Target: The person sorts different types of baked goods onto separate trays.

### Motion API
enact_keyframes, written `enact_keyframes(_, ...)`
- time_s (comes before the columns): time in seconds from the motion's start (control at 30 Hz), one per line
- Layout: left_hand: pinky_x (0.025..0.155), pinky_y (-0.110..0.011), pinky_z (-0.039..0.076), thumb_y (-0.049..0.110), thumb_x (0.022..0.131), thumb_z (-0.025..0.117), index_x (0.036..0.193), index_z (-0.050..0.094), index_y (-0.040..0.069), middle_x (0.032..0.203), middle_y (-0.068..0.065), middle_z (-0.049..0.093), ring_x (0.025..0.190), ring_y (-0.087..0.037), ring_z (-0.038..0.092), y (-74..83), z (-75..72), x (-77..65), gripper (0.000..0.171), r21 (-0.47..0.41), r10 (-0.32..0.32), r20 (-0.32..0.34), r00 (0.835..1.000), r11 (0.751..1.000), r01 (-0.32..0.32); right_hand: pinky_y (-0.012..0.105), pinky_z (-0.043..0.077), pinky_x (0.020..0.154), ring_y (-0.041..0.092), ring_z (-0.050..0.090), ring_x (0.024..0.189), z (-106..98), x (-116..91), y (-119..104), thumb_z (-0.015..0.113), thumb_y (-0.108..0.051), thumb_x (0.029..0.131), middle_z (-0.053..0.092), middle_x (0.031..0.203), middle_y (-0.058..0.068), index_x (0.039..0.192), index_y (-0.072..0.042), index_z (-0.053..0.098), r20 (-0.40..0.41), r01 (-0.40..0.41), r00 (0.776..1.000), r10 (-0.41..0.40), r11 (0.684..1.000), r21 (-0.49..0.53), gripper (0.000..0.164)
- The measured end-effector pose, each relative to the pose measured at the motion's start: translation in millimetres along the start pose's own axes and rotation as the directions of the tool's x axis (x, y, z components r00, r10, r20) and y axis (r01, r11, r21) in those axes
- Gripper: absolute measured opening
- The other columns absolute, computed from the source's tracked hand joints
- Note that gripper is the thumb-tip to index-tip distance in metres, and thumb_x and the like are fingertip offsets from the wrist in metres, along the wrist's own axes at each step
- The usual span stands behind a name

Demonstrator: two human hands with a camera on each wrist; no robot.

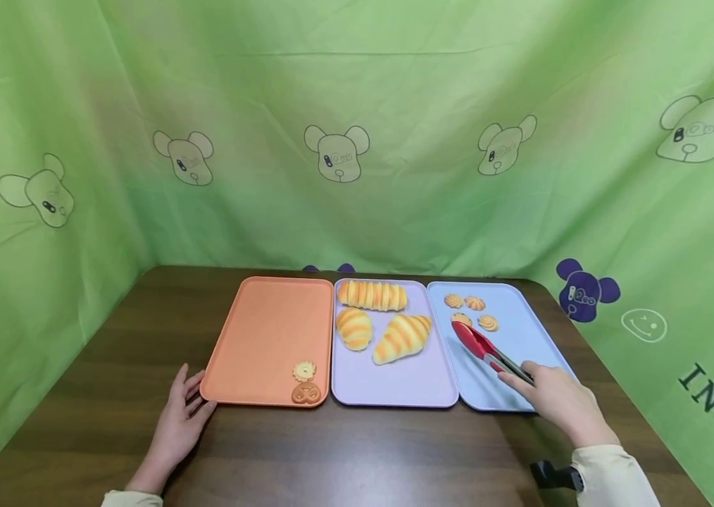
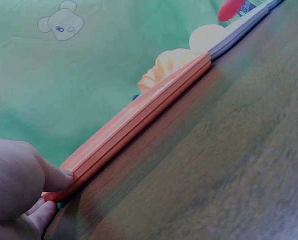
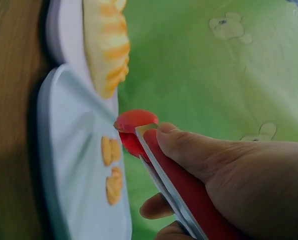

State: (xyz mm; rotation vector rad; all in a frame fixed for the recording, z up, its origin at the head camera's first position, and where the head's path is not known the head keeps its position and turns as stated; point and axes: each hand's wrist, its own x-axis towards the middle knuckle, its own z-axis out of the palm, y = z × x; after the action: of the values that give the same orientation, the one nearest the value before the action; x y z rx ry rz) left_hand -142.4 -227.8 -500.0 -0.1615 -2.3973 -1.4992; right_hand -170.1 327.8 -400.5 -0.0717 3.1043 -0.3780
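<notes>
My left hand (image 1: 181, 415) holds the near left corner of an orange tray (image 1: 268, 331), thumb at its front rim and fingers along its left side. On that tray lie a pale ring-shaped cookie (image 1: 304, 371) and a brown pretzel-shaped cookie (image 1: 306, 393), by the near right corner. My right hand (image 1: 560, 398) grips red-tipped tongs (image 1: 474, 341), thumb along the red handle in the right wrist view. Their tips reach over a blue tray (image 1: 522, 338) and overlap a speckled cookie (image 1: 460, 318). Beside it are several swirled cookies (image 1: 488, 322).
Between these trays stands a lilac tray (image 1: 395, 391) bearing a long ridged bread roll (image 1: 372, 295), a small striped bun (image 1: 354, 329) and a croissant (image 1: 403, 339). All three trays sit edge to edge on a brown wooden table (image 1: 344, 451). Green printed cloth (image 1: 408, 211) hangs behind and at both sides.
</notes>
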Motion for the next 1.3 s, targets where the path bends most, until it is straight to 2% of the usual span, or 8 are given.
enact_keyframes(0.43,0.087,0.003,0.034,-0.015,0.091,0.061,0.146,0.005,-0.023,0.138,-0.045,0.039,0.125,-0.055,0.042,0.9,1.2,-0.1,0.079,0.004,-0.006,0.000,1.000,1.000,0.006,0.041,0.038,0.050,0.023,0.047,0.065,9.2,2.9,20.0,0.047,-0.062,0.098,0.045,0.067,0.004,0.076,-0.014,0.048,0.027,-0.038,0.999,0.038,0.999,-0.023,0.053)
enact_keyframes(0.9,0.086,0.003,0.033,-0.015,0.091,0.060,0.147,0.004,-0.022,0.139,-0.044,0.038,0.126,-0.054,0.041,2.9,0.0,0.5,0.079,0.007,-0.021,0.007,1.000,1.000,0.021,0.040,0.038,0.051,0.024,0.047,0.064,6.9,-0.8,12.2,0.049,-0.067,0.095,0.044,0.066,0.005,0.076,-0.012,0.047,0.039,-0.060,0.997,0.061,0.998,-0.024,0.058)
enact_keyframes(1.3,0.087,0.003,0.033,-0.018,0.089,0.060,0.146,0.007,-0.023,0.137,-0.044,0.040,0.123,-0.055,0.042,4.6,1.4,-0.5,0.078,-0.005,0.019,-0.017,1.000,1.000,-0.020,0.052,0.045,0.053,0.027,0.054,0.069,2.2,-3.7,6.9,0.051,-0.070,0.092,0.054,0.075,0.010,0.084,-0.009,0.052,0.042,-0.065,0.997,0.066,0.997,-0.034,0.061)
